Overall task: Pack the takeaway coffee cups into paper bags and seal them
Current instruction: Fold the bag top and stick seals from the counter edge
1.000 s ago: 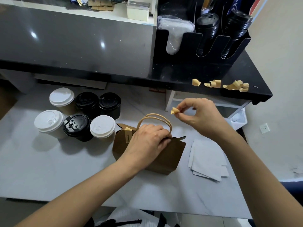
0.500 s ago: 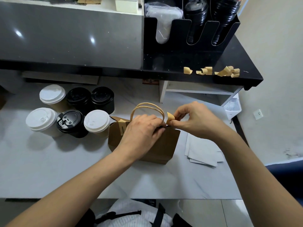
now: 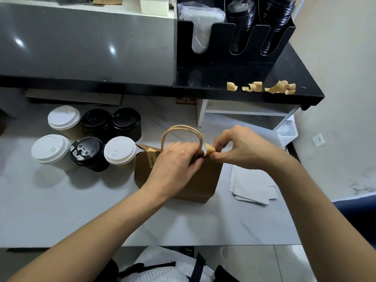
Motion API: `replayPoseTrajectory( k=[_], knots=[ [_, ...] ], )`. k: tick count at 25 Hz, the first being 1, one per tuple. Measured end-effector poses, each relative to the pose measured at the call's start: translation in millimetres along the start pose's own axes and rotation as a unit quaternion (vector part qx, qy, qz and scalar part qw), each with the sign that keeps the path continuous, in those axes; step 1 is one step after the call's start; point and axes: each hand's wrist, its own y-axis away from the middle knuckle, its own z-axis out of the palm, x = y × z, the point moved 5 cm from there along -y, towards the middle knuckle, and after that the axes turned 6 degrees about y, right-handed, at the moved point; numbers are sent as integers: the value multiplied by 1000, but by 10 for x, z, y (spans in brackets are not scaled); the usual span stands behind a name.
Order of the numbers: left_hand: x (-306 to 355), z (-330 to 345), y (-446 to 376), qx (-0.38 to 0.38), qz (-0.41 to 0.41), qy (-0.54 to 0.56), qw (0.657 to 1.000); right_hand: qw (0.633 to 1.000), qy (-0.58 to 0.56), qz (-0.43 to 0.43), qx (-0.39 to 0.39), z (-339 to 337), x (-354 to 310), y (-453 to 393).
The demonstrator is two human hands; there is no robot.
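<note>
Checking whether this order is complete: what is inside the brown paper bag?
Its contents cannot be seen. The brown paper bag has its top held shut by the left hand, while the right hand presses tape there.

Around our packing spot

We see a black organiser (image 3: 221, 64) on the dark raised counter (image 3: 81, 47), its slots holding stacked black lids (image 3: 242, 23) and a clear plastic bundle (image 3: 200, 21). A small cream box (image 3: 154, 6) stands behind it to the left. Loose white sheets (image 3: 253, 185) lie overlapping on our pale marble worktop (image 3: 71, 210). A wall socket (image 3: 318, 140) shows low on the beige wall at right.
</note>
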Motion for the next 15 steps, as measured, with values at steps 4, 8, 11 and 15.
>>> replayPoseTrajectory(
  k=[4,8,11,15],
  knots=[
    [13,14,-6,-8,8,-7,1000,1000,-11,-5,5,17,4,46],
    [10,-1,-26,-20,1,1,1000,996,-68,-31,44,76,22,119],
    [22,6,-29,-24,4,1,1000,989,-91,-65,97,143,41,213],
    [21,10,-29,-26,0,2,1000,981,-60,-99,159,254,66,329]
  ],
)
